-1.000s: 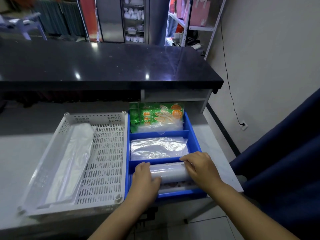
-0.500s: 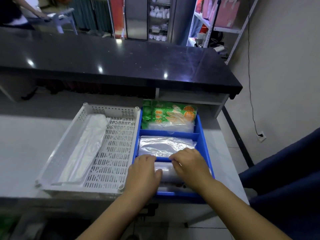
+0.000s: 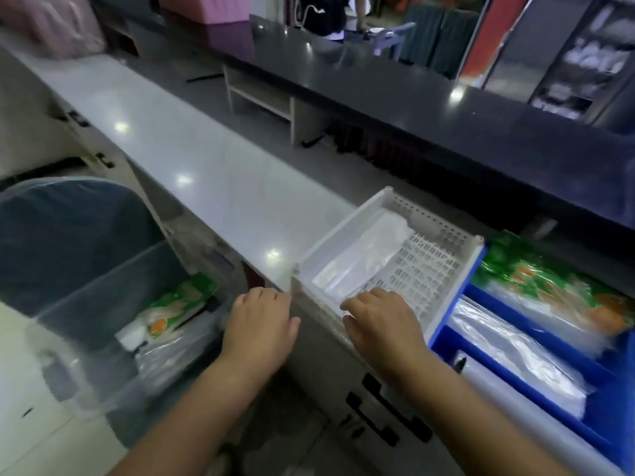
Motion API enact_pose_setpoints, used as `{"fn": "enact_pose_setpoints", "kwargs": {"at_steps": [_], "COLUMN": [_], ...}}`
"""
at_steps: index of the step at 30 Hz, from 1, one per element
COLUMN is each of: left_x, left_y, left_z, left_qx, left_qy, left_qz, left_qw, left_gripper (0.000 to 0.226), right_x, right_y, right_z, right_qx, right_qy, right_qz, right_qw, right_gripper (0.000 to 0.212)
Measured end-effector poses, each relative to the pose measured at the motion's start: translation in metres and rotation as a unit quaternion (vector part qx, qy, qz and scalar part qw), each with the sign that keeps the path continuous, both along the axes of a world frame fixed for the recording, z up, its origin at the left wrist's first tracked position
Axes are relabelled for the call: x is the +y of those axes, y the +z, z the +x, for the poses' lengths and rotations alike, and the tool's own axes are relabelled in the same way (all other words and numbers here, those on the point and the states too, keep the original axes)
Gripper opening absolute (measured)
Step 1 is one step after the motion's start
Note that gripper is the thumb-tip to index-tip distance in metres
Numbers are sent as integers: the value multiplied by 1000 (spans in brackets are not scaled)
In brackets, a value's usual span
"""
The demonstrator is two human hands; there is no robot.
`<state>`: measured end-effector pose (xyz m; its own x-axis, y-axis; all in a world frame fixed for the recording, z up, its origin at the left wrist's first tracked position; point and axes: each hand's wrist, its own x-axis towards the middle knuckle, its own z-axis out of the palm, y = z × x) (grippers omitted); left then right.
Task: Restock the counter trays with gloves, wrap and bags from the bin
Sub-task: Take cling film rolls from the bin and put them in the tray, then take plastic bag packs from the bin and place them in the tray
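A clear bin (image 3: 86,304) stands on the floor at lower left and holds a green glove pack (image 3: 175,304) and clear plastic bags (image 3: 171,352). My left hand (image 3: 261,324) hovers between the bin and the white slotted tray (image 3: 338,231), fingers relaxed and holding nothing. My right hand (image 3: 381,321) is over the white tray's near rim with its fingers bent down, gripping nothing. Clear bags (image 3: 360,255) lie in that tray. The blue tray (image 3: 443,334) to the right holds a glove pack (image 3: 549,280), flat clear bags (image 3: 515,352) and a wrap roll (image 3: 515,407).
Both trays sit on a white countertop (image 3: 189,159) under a raised black counter (image 3: 446,108). Cabinet doors with black handles (image 3: 388,407) are below the trays. A dark blue shape under plastic (image 3: 68,228) stands behind the bin. A person (image 3: 323,12) stands beyond the black counter.
Both hands have let go of the wrap roll in the blue tray's near compartment and moved left. The view has swung left, bringing the floor bin into sight.
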<state>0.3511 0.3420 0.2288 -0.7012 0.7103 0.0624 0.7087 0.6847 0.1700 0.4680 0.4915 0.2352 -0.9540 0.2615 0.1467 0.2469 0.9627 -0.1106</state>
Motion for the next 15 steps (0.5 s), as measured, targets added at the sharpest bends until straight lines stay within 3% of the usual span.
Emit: {"fn": "enact_pose_setpoints", "kwargs": {"at_steps": [6, 15], "left_x": [-108, -289], "left_y": [-20, -56], "left_z": [-81, -226], "left_qx": [-68, -117], "left_qy": [103, 255], "left_qz": [36, 29], "left_qw": [992, 959], "left_gripper": [31, 27], "right_x": [-78, -190], "right_y": [-2, -52], "right_z": [-92, -237], "right_qx": [-38, -85], "right_qy": [87, 124], "right_qz": [19, -64], "right_qw": [995, 987], "right_gripper": [8, 27]}}
